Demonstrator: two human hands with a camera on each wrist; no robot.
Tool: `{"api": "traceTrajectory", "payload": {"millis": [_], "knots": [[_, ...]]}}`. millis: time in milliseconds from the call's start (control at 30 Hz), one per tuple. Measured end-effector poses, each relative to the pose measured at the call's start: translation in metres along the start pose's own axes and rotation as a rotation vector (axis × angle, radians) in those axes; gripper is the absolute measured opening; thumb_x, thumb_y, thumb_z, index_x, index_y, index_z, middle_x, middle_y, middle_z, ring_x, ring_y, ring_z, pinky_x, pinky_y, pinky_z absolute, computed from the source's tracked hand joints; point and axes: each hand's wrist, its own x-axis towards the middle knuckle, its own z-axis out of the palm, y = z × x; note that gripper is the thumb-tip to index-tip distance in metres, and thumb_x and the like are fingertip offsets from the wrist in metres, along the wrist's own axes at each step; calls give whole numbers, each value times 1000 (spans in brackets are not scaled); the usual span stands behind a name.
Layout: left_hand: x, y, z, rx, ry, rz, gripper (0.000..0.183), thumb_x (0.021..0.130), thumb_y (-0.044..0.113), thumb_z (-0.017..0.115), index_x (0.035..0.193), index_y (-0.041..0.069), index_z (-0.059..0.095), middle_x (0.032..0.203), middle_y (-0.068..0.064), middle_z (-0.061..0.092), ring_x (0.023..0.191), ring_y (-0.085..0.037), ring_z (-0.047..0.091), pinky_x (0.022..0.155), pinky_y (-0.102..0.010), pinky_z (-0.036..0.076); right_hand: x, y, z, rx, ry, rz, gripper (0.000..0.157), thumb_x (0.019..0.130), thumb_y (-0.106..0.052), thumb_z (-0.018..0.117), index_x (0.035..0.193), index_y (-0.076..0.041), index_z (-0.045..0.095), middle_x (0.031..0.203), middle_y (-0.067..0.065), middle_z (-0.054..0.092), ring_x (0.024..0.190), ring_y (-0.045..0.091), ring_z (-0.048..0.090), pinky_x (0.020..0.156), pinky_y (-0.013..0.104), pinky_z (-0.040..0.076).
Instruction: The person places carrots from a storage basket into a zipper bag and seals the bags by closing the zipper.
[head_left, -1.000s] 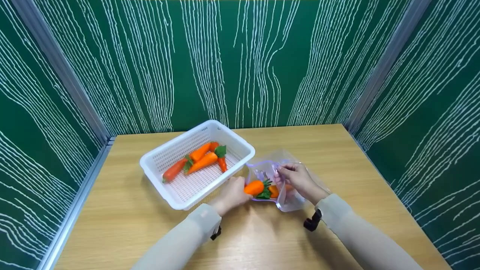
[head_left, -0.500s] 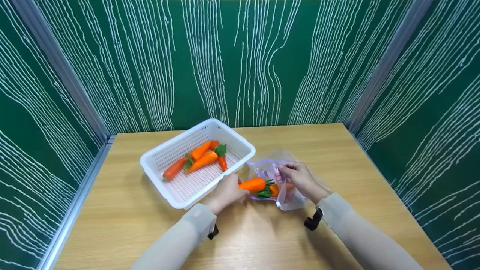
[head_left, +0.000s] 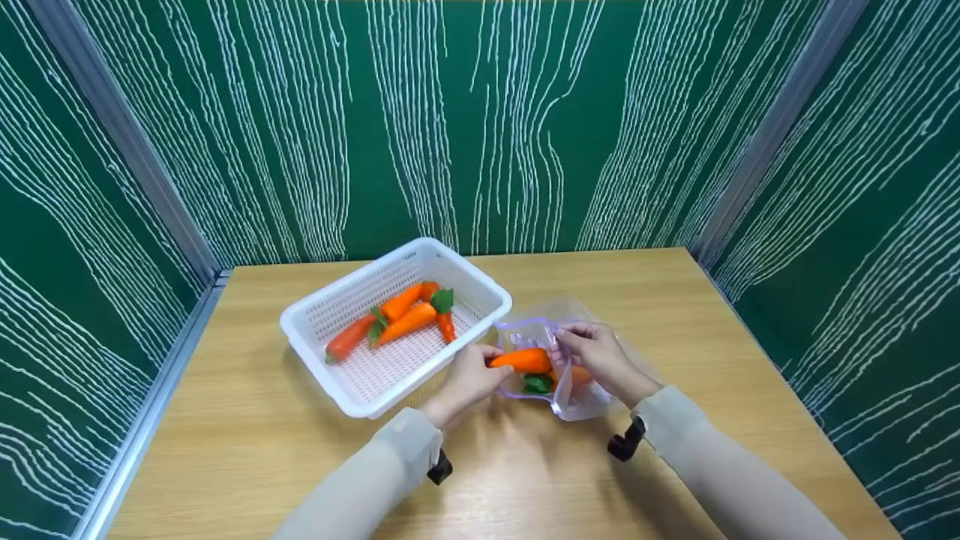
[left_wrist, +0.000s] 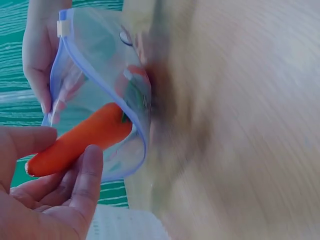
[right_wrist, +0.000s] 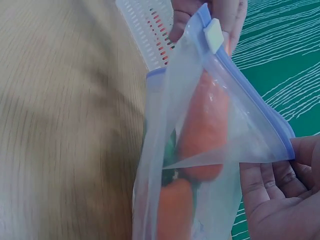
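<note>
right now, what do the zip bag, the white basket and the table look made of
Zip bag: thin, flexible plastic film by its look, slightly cloudy yet see-through, with soft creases.
White basket: probably rigid moulded plastic, smooth; the rounded rim and regular perforations suggest it.
Table: wood or wood-effect laminate, faintly glossy; grain and a soft reflection show, but not which.

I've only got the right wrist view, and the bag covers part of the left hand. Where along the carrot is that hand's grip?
Observer: In the left wrist view, the left hand pinches the carrot near its narrow end.
Operator: Bits of orange show through the basket. What's in there?
Observer: Several other carrots, seen plainly in the head view.
Operator: And which side of the bag is the basket on, as the wearer sees it?
Observer: On the left.
</note>
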Motion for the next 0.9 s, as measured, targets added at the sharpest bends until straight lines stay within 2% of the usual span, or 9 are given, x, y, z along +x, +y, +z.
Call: {"api": "traceTrajectory", "payload": {"millis": [133,200,267,400,567,700,800,900], "knots": [[3,3,7,-70,-17,-2,19,94,6,70,107,-5,79,86,-10,73,67,-8,54,62,-19,45,-1,-2,1,-8,1,-4,23,112,-10,59,119,8,71,86,1,74,74,11,70,76,22,64],[4,2,11,-126,-44,-11,20,96,6,68,108,-6,79,84,-16,73,63,-7,53,59,-18,44,-2,-4,1,-19,8,-1,24,112,-10,59,121,9,71,87,2,74,75,11,70,77,22,64],[5,2,15,-176,-67,-15,21,96,5,66,109,-7,78,87,-25,73,63,-7,53,59,-18,44,-3,-5,0,-36,9,2,27,112,-12,58,124,9,70,89,2,74,77,12,70,78,22,64],[6,1,21,-217,-76,6,22,98,4,67,112,-10,78,97,-31,75,67,-10,58,62,-18,49,-4,-7,0,-69,10,12,29,113,-15,58,127,7,70,93,3,74,81,14,71,82,23,64],[7,3,26,-152,-38,41,17,97,3,73,108,-9,79,94,-21,78,73,-10,60,70,-19,55,-6,-11,0,-106,11,18,27,113,-18,59,126,2,72,95,2,74,82,14,70,82,24,64],[6,5,30,-161,-11,5,14,96,3,77,105,-7,78,90,-12,77,73,-10,62,72,-22,60,-7,-13,2,-88,12,13,26,113,-18,59,123,2,72,91,2,73,77,13,70,77,24,64],[6,6,32,-186,-5,-14,13,95,4,80,101,-7,78,78,-4,72,65,-8,59,64,-19,56,-7,-11,6,-52,7,-3,24,112,-15,58,119,5,71,87,2,72,73,12,68,73,23,63],[6,7,35,-185,5,-14,11,93,5,82,93,-6,79,66,4,63,57,-5,55,56,-16,47,-7,-9,9,-10,-5,-20,22,113,-10,56,115,7,70,85,2,70,72,12,66,70,22,61]]}}
